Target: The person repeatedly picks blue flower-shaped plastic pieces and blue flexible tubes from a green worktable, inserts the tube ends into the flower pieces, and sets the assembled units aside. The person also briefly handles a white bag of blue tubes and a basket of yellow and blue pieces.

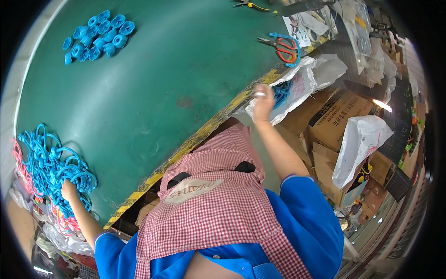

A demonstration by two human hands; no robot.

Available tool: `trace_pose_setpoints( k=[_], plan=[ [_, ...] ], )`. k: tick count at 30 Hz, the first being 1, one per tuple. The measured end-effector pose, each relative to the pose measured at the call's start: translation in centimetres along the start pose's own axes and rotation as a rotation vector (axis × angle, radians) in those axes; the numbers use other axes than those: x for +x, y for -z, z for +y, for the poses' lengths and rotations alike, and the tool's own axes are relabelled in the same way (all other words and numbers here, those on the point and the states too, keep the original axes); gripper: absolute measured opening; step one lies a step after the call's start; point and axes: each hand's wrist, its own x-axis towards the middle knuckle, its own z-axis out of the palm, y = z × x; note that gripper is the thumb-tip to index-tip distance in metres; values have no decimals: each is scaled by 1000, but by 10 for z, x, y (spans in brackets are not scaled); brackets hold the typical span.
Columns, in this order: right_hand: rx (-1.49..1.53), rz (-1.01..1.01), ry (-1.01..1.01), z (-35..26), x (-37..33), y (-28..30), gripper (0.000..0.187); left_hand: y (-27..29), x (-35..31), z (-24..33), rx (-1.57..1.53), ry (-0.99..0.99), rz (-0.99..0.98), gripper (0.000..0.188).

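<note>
At the table's left edge, my left hand (69, 190) reaches into a tangled heap of blue cord loops (51, 162). Its fingers are closed on the cords, partly hidden by them. My right hand (263, 103), with a ring on one finger, is at the mouth of a white plastic bag (304, 83) on the table's near right edge. Its fingers look curled and slightly blurred; what they hold, if anything, I cannot make out. Blue cords (281, 94) lie inside the bag.
Small blue flower-shaped cups (99, 37) lie in a group at the far left. Red-handled scissors (285, 49) and yellow-handled pliers (251, 4) rest at the far right. Pink cords (22, 165) lie beside the heap. Cardboard boxes (341, 116) and another white bag (357, 144) stand right of me.
</note>
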Motion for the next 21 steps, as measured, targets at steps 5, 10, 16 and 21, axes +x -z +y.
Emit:
trace_pose_setpoints(
  k=[5,10,16,21],
  plan=[
    [-509,234,251,47,103,95,27,107,-102,142,-498,-395,392,33],
    [-615,328,301,87,192,104,40,176,-247,334,-515,-1304,473,33],
    [-920,104,202,73,290,97,36,207,-383,493,-273,-1786,420,25],
    [-624,-27,180,69,296,116,27,209,-447,549,-221,-1940,365,14]
  ],
)
